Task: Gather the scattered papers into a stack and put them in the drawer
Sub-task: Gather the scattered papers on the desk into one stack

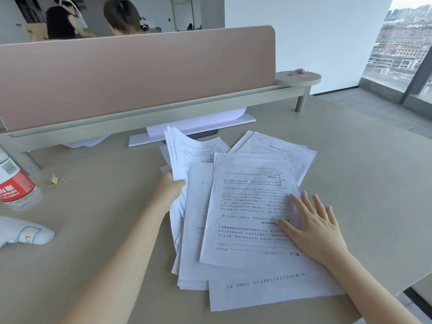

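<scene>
Several white printed papers lie overlapping in a loose pile in the middle of the beige desk. My left hand grips the left edge of a bundle of sheets, whose far ends curl up off the desk. My right hand rests flat, fingers spread, on the top sheet at the pile's right side. More sheets fan out behind the pile, and one sheet sticks out toward me. No drawer is in view.
A pink divider panel runs along the desk's back, with a white board and paper under it. A water bottle, a yellow binder clip and a white handheld device sit at the left. The desk edge is at the right.
</scene>
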Demonstrator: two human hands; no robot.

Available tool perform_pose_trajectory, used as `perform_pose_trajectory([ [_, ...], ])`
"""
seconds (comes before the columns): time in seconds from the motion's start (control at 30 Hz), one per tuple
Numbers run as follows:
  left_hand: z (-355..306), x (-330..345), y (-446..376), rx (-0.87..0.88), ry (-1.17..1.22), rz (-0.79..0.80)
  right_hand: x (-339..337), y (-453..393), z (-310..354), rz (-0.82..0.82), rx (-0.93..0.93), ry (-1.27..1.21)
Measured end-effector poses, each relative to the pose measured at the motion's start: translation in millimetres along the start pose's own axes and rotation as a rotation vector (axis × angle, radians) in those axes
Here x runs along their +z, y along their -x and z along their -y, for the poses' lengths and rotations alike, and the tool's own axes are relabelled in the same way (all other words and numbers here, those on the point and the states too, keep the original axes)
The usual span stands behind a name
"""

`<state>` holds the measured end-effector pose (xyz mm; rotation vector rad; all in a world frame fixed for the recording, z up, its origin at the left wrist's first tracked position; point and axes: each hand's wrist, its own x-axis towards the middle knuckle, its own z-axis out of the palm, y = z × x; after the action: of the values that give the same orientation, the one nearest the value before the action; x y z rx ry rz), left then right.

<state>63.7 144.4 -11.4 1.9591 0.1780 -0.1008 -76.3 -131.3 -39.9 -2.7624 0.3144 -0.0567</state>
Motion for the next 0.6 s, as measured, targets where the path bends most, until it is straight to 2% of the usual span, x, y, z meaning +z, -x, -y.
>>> perform_pose_trajectory([
  [0.07, 1, -1, 5, 0.044, -0.004, 0.013, 0, 0, 0, 0.001, 0.000, 0.000],
  [0.23, 1, -13, 19, -0.017, 0.056, 0.125, -1, 2, 2, 0.012, -0.011, 0.009],
  [0.3, 6, -12, 23, -0.049, 0.033, 0.107, -1, 2, 2, 0.007, -0.010, 0.011],
  [0.4, 14, -4, 28, 0.007, -0.137, -0.059, -2, 0, 1, 0.021, -0.010, 0.002],
  [0.47, 21, -2, 29, 0.065, -0.411, -0.201, -2, -2, -1, 0.056, 0.000, -0.035],
  [0.53, 30, -1, 30, 0.018, -0.599, -0.222, -5, -11, -5, 0.080, 0.023, -0.107],
  [0.6, 37, 2, 32, -0.007, -0.643, -0.188, -11, -27, -10, 0.072, 0.070, -0.170],
])
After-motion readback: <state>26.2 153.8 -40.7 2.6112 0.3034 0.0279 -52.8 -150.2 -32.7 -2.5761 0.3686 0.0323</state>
